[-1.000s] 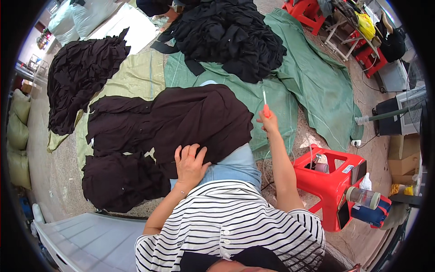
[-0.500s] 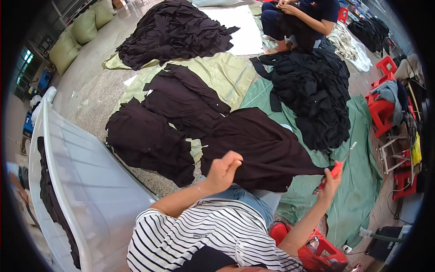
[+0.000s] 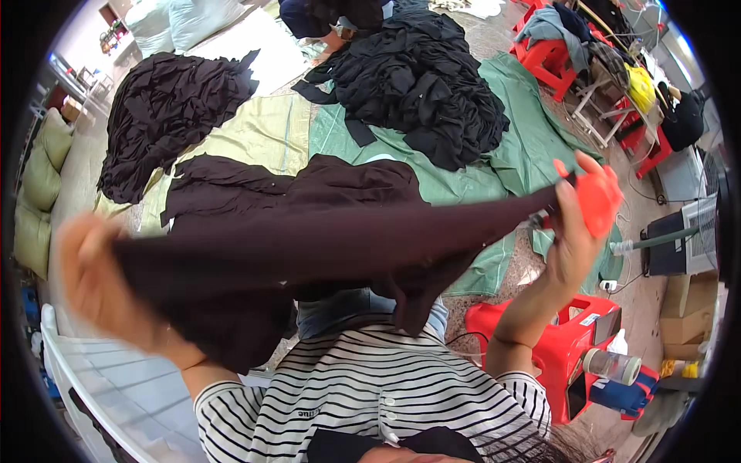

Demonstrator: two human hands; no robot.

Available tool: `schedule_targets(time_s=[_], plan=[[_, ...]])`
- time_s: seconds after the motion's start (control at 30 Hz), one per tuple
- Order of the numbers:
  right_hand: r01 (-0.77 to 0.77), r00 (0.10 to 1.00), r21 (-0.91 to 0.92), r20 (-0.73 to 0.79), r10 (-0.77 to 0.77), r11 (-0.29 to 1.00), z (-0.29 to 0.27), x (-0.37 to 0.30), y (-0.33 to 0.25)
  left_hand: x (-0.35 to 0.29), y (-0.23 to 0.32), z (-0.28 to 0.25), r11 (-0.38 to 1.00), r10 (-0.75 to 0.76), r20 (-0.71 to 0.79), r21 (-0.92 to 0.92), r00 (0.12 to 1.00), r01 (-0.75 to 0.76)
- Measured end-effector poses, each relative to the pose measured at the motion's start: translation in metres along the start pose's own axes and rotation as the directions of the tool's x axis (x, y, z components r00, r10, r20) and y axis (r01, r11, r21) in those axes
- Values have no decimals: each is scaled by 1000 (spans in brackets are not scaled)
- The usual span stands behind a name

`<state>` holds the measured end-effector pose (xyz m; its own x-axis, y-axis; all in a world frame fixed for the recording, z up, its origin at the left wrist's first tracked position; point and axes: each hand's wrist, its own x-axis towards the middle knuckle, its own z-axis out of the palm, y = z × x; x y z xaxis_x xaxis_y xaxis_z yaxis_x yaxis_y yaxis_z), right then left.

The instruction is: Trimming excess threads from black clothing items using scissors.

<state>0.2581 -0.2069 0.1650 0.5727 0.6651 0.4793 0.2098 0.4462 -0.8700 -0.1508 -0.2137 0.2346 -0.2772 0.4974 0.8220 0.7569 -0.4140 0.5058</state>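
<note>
A dark brown garment is stretched between my hands in front of my body, its lower part hanging in folds. My left hand, smeared by motion, grips one end of the cloth. At the other end, my right hand pinches a corner between fingers and thumb. Tucked in that same hand is a red-handled tool; its exact kind is hard to make out. Behind the raised cloth, more dark brown garments lie spread out, partly hidden by it.
A heap of dark brown clothes lies far left, and a black heap rests on a green sheet. A person sits behind it. Beside me are a red stool and a white tub.
Both hands have risen and spread apart, lifting the garment off the pile. My left hand, which was closed above the cloth, now holds its left end. The view has turned right.
</note>
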Motion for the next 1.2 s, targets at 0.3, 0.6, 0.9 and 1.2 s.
schedule_targets(time_s=[0.3, 0.6, 0.9, 1.2], plan=[[-139, 843, -529, 380, 380, 837, 43, -6, 140, -155, -143, 150, 992, 57, 581, 60, 812, -112], [83, 711, -714, 531, 460, 695, 2, -108, 109, -189, -99, 174, 897, 143, 883, -307, 448, 318], [182, 563, -675, 668, 487, 716, -1, -145, 60, -197, -105, 182, 911, 45, 918, -199, 394, 360], [199, 583, -695, 650, 487, 691, 25, -165, 62, -199, -115, 180, 834, 47, 927, -241, 372, 497]])
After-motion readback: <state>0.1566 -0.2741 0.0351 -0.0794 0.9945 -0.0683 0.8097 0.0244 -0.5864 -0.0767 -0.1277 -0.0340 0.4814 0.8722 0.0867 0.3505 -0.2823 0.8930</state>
